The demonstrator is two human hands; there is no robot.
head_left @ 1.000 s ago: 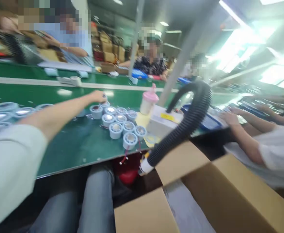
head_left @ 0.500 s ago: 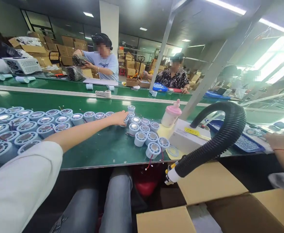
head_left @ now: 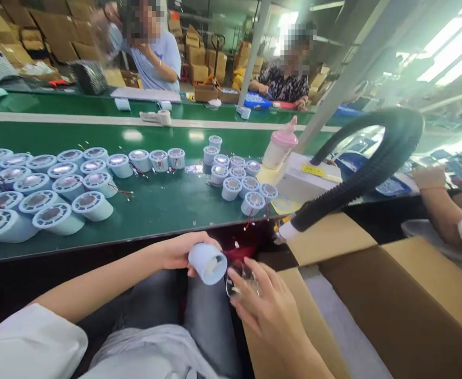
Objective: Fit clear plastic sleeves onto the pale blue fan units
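Over my lap, my left hand grips a light-blue cylindrical housing, tilted so that its open end faces right and toward me. Close to that end, my right hand has its fingers curled around a clear, shiny-rimmed round piece, which is blurred and partly covered by the fingers. Thin wires with a small white connector show just above it. On the green bench, similar housings stand in rows at the left, several trailing red and dark wires. A smaller cluster of housings stands right of centre.
A black flexible hose arches from a white box at the right. Beside that box stands a pink-lidded bottle. An open carton is at my lower right. Co-workers sit across the bench and at the right.
My left hand has come back from the bench to my lap with a housing from the row. My right hand has come into view with the clear piece. The view has tilted down.
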